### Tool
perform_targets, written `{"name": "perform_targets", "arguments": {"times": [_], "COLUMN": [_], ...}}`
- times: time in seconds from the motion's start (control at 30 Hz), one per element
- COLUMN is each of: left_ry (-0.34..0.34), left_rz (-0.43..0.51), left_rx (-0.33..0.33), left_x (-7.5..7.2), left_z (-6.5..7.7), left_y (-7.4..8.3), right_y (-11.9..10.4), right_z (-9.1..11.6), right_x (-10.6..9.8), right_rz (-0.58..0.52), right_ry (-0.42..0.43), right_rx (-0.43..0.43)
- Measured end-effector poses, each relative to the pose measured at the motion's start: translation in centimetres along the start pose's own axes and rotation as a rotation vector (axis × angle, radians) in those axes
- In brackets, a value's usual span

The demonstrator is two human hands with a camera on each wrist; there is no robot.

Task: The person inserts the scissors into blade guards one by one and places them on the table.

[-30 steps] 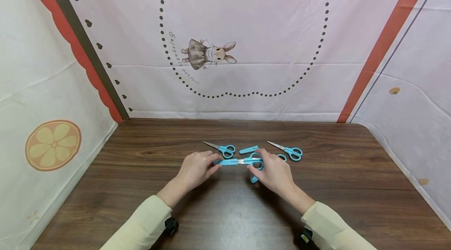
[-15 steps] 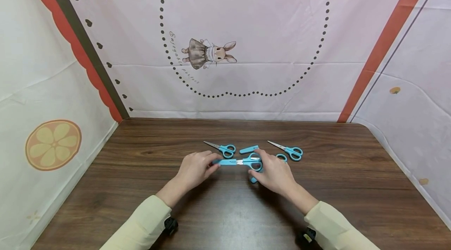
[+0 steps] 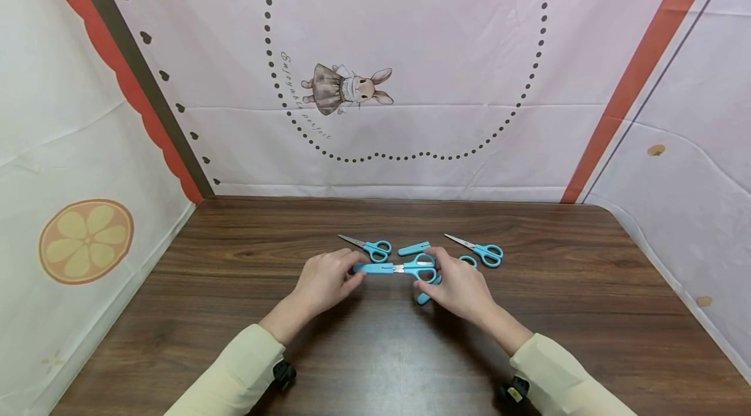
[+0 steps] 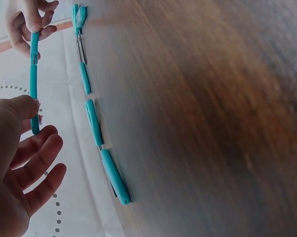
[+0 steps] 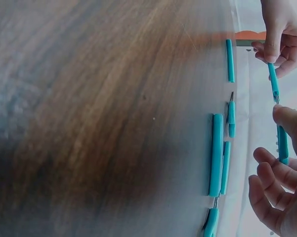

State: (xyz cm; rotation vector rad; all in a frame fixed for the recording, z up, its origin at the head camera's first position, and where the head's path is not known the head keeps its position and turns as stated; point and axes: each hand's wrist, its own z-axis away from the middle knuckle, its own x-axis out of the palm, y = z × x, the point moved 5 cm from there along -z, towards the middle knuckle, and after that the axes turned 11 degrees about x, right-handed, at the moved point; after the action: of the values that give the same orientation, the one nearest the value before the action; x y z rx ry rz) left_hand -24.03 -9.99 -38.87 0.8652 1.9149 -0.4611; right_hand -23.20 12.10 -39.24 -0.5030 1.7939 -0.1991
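Note:
Light-blue-handled scissors (image 3: 424, 267) are held level above the table, their blades partly inside a light-blue blade cover (image 3: 378, 268). A short stretch of bare metal shows between cover and handles. My left hand (image 3: 325, 280) pinches the cover's far end between thumb and index finger, its other fingers spread loosely in the left wrist view. With thumb and fingers, my right hand (image 3: 460, 285) holds the scissors by the handle loops. Below the right hand, another pair of scissors (image 3: 469, 261) with a blue cover (image 3: 425, 297) at its blade end lies partly hidden.
Uncovered scissors (image 3: 377, 251) lie behind the left hand, and a second uncovered pair (image 3: 489, 255) lies at the right. Between them rests a loose blue cover (image 3: 414, 248). A printed cloth (image 3: 446, 77) hangs behind the wooden table (image 3: 281, 220).
Both hands keep their grips. The held scissors and cover have shifted very slightly left; the things on the table have not moved.

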Motion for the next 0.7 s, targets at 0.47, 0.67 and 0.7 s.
{"name": "perform_targets", "arguments": {"times": [0.47,0.67,0.7], "left_ry": [-0.044,-0.022,-0.018], "left_rz": [0.059,0.081,0.085], "left_rx": [-0.061,-0.047,-0.044], "left_x": [0.24,0.28,0.29], "left_z": [0.31,0.51,0.56], "left_y": [-0.37,-0.49,-0.52], "right_y": [0.28,0.38,0.4], "right_z": [-0.24,-0.23,-0.23], "right_x": [0.1,0.18,0.21], "right_rz": [-0.104,-0.127,-0.131], "right_ry": [-0.068,-0.079,-0.081], "right_rx": [0.06,0.071,0.07]}}
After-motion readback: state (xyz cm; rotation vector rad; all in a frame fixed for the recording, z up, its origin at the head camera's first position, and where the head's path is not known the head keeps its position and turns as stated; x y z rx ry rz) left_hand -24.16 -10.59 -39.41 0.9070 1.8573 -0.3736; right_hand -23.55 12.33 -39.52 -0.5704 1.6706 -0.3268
